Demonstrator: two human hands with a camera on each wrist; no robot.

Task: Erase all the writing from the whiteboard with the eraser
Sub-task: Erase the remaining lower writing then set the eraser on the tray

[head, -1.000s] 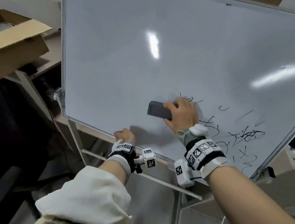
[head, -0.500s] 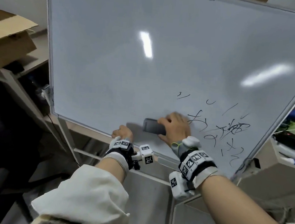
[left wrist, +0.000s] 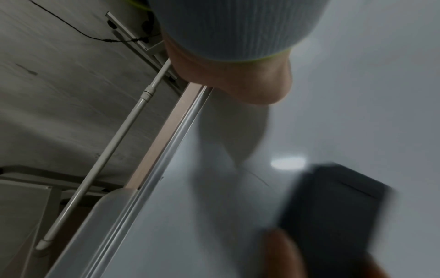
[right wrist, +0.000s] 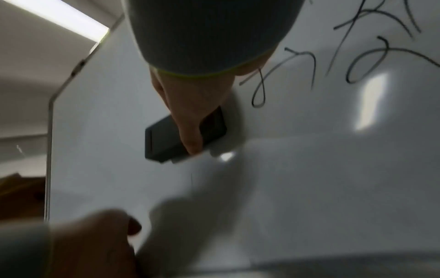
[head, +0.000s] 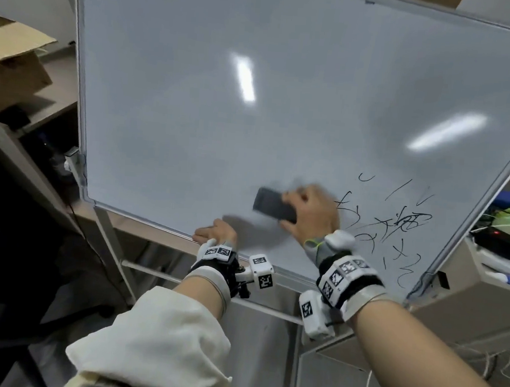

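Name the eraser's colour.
Dark grey to black; the eraser shows best in the right wrist view.

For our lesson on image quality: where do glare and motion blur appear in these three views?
Head view: two bright glare streaks on the whiteboard; right hand and eraser smeared. Left wrist view: eraser heavily blurred. Right wrist view: glare patches on the board, left hand soft; writing fairly legible.

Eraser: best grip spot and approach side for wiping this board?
Judging by its pose, take the eraser across its two long edges, coming from its right end. It is a flat dark block lying face-down on the whiteboard, so only the edges and back are free. The right hand grips it that way, thumb on one long edge, which leaves the left end leading.
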